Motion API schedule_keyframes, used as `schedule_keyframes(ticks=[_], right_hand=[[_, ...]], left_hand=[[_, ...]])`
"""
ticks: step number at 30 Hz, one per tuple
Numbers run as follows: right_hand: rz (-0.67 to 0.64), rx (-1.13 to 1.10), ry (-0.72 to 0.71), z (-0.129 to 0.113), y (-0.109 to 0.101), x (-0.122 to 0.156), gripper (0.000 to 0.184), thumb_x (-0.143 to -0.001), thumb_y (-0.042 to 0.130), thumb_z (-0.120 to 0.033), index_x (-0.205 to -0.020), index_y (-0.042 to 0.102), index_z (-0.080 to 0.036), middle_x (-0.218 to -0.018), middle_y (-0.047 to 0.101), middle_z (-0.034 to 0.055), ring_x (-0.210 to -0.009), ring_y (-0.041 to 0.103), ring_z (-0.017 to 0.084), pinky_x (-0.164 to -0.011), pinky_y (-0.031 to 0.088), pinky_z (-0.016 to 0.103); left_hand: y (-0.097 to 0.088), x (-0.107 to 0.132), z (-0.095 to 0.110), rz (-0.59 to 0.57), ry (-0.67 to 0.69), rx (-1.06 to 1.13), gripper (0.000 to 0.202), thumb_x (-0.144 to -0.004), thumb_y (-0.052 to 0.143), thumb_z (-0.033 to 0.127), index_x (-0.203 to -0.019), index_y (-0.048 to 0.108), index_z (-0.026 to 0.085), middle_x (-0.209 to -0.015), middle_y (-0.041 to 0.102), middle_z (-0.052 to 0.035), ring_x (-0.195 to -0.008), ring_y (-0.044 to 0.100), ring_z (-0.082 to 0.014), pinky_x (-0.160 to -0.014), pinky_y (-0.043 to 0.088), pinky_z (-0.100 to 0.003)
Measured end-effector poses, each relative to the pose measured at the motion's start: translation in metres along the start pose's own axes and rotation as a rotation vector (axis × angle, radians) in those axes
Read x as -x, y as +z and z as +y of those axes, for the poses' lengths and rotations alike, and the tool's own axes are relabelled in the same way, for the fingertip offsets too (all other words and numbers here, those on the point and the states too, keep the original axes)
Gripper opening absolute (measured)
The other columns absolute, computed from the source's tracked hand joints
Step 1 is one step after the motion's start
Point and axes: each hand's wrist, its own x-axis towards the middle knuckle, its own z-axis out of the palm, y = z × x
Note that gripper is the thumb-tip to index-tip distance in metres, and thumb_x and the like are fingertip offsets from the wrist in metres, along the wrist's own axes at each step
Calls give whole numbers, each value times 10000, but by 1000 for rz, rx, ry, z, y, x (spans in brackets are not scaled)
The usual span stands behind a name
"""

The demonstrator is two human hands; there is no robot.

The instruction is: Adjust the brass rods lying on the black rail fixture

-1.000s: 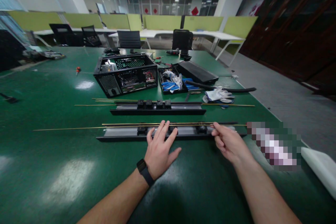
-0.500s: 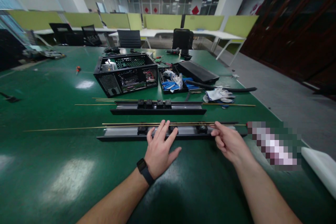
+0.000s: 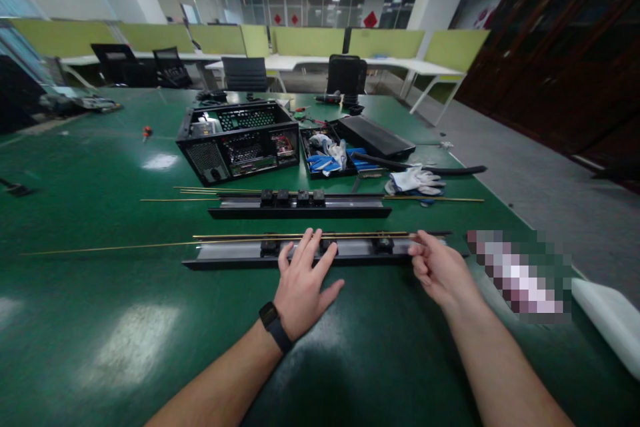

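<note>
Near the front lies a long black-and-silver rail (image 3: 350, 251) with black blocks on it, among them a block (image 3: 384, 243) near its right part. Thin brass rods (image 3: 240, 238) run along the rail, and one long rod (image 3: 100, 249) sticks out far past its left end. My left hand (image 3: 304, 287), spread and open, rests its fingertips on the rods and rail, covering part of a block. Towards the rail's right end, my right hand (image 3: 437, 267) is closed in a pinch at the rods. Its fingers hide the exact grip.
Behind is a second rail (image 3: 300, 213) with several black blocks and brass rods. Further back stand an open black computer case (image 3: 240, 147), a tray of gloves (image 3: 327, 155), a black panel (image 3: 373, 137) and a loose glove (image 3: 415, 180). A blurred-out object (image 3: 520, 273) lies right.
The long brass rod has slid left, reaching further beyond the rail's left end; its right end no longer shows past my right hand. My left hand has stayed in place.
</note>
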Motion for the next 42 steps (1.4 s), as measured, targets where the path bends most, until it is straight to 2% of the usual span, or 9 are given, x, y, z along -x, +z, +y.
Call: schedule_keyframes(ticks=[3, 7, 9, 15, 21, 26, 31, 36, 42], right_hand=[[82, -33, -41, -2, -2, -2, 198, -873, 721, -331, -849, 600, -176, -549, 561, -37, -294, 366, 52, -231, 226, 144], [-77, 38, -25, 4, 2, 2, 300, -792, 820, -375, -832, 604, -169, -592, 609, -12, -293, 356, 41, -230, 208, 140], [-110, 64, -2, 5, 3, 3, 314, -798, 813, -401, -830, 603, -170, -619, 640, 9, -291, 357, 42, -227, 198, 141], [77, -7, -96, 2, 1, 0, 240, -846, 751, -367, -835, 602, -179, -560, 588, -29, -299, 374, 54, -228, 228, 143], [-110, 86, -76, 9, 6, 4, 345, -755, 839, -417, -798, 613, -161, -636, 641, 3, -298, 362, 35, -221, 204, 140], [-73, 71, -99, 8, 3, 4, 353, -738, 850, -424, -801, 625, -160, -637, 645, 8, -309, 385, 40, -230, 204, 135], [-151, 92, -75, 10, 6, 5, 412, -683, 884, -453, -734, 599, -161, -622, 623, -7, -302, 361, 28, -230, 198, 139], [-110, 117, -96, 11, 10, 8, 433, -670, 887, -486, -782, 630, -155, -661, 652, 4, -308, 374, 32, -226, 191, 141], [-128, 117, -91, 15, 13, 8, 427, -635, 907, -458, -764, 646, -146, -646, 630, -7, -312, 371, 27, -229, 192, 137]], left_hand=[[0, 0, 0, 3, 2, 2, 581, -911, 685, 379, -1457, 530, 255, -1611, 393, -170, -1498, 352, -353, -1157, 270, -593], [1, 0, 0, 5, 6, 1, 585, -915, 677, 377, -1464, 521, 251, -1611, 392, -171, -1503, 344, -351, -1157, 273, -592], [0, 0, 0, 7, 6, -1, 574, -921, 668, 376, -1461, 523, 251, -1612, 390, -169, -1505, 341, -345, -1159, 272, -589], [0, 0, 0, -5, 2, -3, 556, -925, 664, 380, -1450, 535, 246, -1613, 387, -172, -1508, 338, -343, -1158, 266, -592], [-1, -1, 1, -1, 1, 0, 559, -927, 663, 367, -1455, 529, 245, -1614, 385, -173, -1509, 334, -344, -1159, 265, -596], [-1, -1, 1, 1, 5, 1, 546, -928, 662, 367, -1445, 538, 241, -1608, 393, -177, -1508, 338, -342, -1156, 266, -595], [0, -1, 1, 3, 7, -8, 556, -924, 668, 377, -1447, 537, 239, -1611, 390, -176, -1507, 339, -348, -1156, 268, -592], [1, -1, 0, 5, 9, -9, 559, -923, 667, 382, -1448, 537, 240, -1614, 386, -172, -1507, 337, -349, -1157, 269, -591], [1, -1, 0, 0, 6, -7, 559, -930, 660, 392, -1452, 533, 239, -1618, 378, -174, -1515, 322, -342, -1157, 258, -593]])
